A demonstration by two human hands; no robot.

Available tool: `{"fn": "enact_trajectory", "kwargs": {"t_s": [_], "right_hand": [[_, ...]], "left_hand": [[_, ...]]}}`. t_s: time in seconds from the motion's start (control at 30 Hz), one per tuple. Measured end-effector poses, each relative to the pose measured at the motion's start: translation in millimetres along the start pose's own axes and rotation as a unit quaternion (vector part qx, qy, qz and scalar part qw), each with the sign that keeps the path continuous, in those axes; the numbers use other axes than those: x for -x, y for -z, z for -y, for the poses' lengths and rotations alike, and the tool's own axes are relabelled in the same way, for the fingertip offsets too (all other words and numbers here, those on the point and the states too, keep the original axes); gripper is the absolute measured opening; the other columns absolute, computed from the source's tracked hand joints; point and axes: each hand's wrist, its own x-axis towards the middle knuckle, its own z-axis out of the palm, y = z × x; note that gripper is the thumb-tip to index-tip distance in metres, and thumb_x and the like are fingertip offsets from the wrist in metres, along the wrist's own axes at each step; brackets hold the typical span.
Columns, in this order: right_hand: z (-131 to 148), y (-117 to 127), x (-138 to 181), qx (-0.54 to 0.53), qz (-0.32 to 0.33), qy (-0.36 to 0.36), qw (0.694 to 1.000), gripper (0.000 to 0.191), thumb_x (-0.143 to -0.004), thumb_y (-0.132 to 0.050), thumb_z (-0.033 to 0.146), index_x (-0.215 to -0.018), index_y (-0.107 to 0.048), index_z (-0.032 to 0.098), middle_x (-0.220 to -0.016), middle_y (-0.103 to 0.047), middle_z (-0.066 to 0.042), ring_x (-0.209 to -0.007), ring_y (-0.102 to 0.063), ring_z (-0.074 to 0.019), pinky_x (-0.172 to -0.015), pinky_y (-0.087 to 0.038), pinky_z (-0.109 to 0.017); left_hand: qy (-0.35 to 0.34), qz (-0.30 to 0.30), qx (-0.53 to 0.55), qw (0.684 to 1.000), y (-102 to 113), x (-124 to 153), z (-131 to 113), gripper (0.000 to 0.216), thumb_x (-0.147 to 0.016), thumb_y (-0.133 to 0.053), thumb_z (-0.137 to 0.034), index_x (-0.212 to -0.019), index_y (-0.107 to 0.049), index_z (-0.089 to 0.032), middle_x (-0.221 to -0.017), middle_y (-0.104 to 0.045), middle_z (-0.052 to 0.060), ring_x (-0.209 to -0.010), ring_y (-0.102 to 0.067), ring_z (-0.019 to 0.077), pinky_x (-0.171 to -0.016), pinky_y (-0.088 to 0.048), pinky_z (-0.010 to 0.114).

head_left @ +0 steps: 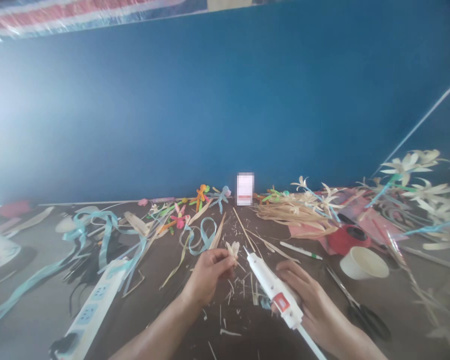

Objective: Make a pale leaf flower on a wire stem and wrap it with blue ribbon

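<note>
Pinched in my left hand (212, 272) is a small cream flower (233, 250) of pale, dried-leaf petals. My right hand (303, 292) is wrapped round a white hot glue gun (268, 282) with a red switch on its side. The gun's nozzle points up and left, close to the flower's right side; whether the two touch I cannot tell. From the gun's back end a white cord (310, 342) runs down to the frame's lower edge. Thin pale scraps (230, 332) lie scattered on the dark table below both hands.
A white power strip (93, 307) and blue ribbon (107, 235) lie at left. Scissors (356, 305), a cream cup (363, 262), a red tape dispenser (348, 240) and a white pen (300, 250) are at right. Finished flowers (407, 167) stand far right; dried strips (296, 212) lie before the blue wall (225, 100).
</note>
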Motion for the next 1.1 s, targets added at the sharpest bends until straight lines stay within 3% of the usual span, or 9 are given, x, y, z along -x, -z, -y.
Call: {"fn": "enact_trajectory", "kwargs": {"t_s": [0.23, 0.47, 0.73, 1.1], "right_hand": [[3, -1, -1, -0.019, 0.007, -0.018, 1.000, 0.018, -0.075, -0.052, 0.011, -0.092, -0.050, 0.018, -0.095, -0.050, -0.009, -0.082, -0.053, -0.0198, -0.072, -0.046, -0.029], [19, 7, -8, -0.017, 0.038, 0.006, 0.999, 0.008, -0.080, -0.050, 0.018, -0.088, -0.051, 0.018, -0.091, -0.051, -0.009, -0.080, -0.054, -0.0194, -0.069, -0.047, -0.030], [23, 8, -7, 0.033, 0.063, 0.037, 0.997, 0.018, -0.075, -0.056, 0.019, -0.093, -0.052, 0.017, -0.093, -0.052, -0.008, -0.080, -0.053, -0.0190, -0.070, -0.046, -0.031], [19, 6, -9, 0.070, 0.054, 0.066, 0.994, 0.026, -0.073, -0.050, 0.009, -0.098, -0.051, 0.018, -0.092, -0.052, -0.008, -0.082, -0.051, -0.0210, -0.071, -0.043, -0.035]], "left_hand": [[-0.019, -0.011, -0.019, 1.000, -3, 1, 2, 0.018, -0.069, -0.064, -0.030, -0.064, -0.063, -0.012, -0.061, -0.055, 0.001, -0.055, -0.048, 0.0089, -0.056, -0.041, 0.021], [-0.021, -0.005, 0.000, 1.000, -7, 3, -2, 0.017, -0.069, -0.065, -0.029, -0.063, -0.063, -0.013, -0.060, -0.056, 0.001, -0.054, -0.048, 0.0087, -0.056, -0.041, 0.021], [-0.022, 0.007, 0.022, 0.999, -7, 5, -3, 0.018, -0.069, -0.065, -0.028, -0.061, -0.061, -0.012, -0.057, -0.054, 0.001, -0.053, -0.048, 0.0086, -0.056, -0.042, 0.021], [-0.012, 0.012, 0.024, 1.000, -7, 7, -6, 0.018, -0.068, -0.067, -0.029, -0.062, -0.062, -0.013, -0.057, -0.054, 0.000, -0.052, -0.047, 0.0079, -0.055, -0.040, 0.020]]}}
